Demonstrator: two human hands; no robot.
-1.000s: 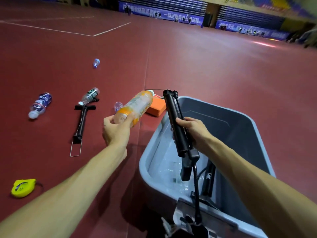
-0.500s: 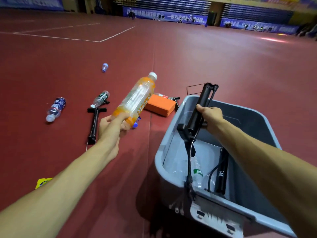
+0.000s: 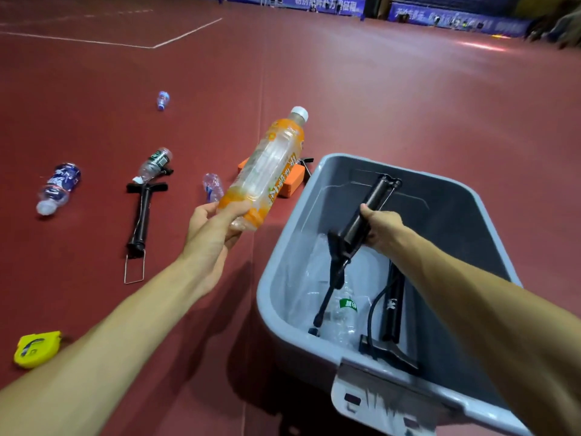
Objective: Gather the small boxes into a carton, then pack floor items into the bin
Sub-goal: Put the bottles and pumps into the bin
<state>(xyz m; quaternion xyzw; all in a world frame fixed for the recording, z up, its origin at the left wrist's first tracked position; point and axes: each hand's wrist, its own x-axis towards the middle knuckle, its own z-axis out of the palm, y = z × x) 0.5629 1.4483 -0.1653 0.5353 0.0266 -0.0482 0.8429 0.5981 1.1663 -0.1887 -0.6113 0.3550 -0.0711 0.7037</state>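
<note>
Red court floor (image 3: 377, 105); pump (image 3: 361, 221) now lowered inside bin (image 3: 283, 278).

- There is one view only, from the camera on my head, so no second view overlaps it.
- It looks forward and down across my own forearms; the grey bin (image 3: 371, 357) fills the lower right, close under me.
- My left hand (image 3: 209, 237) shows left of the bin, my right hand (image 3: 382, 226) above the bin's inside, both near the lens.
- The red floor (image 3: 377, 99) runs away beyond the bin to blue banners (image 3: 456, 18) at the top edge, far off and blurred.
- The wide lens bends the bin's rim and the floor lines.
</note>
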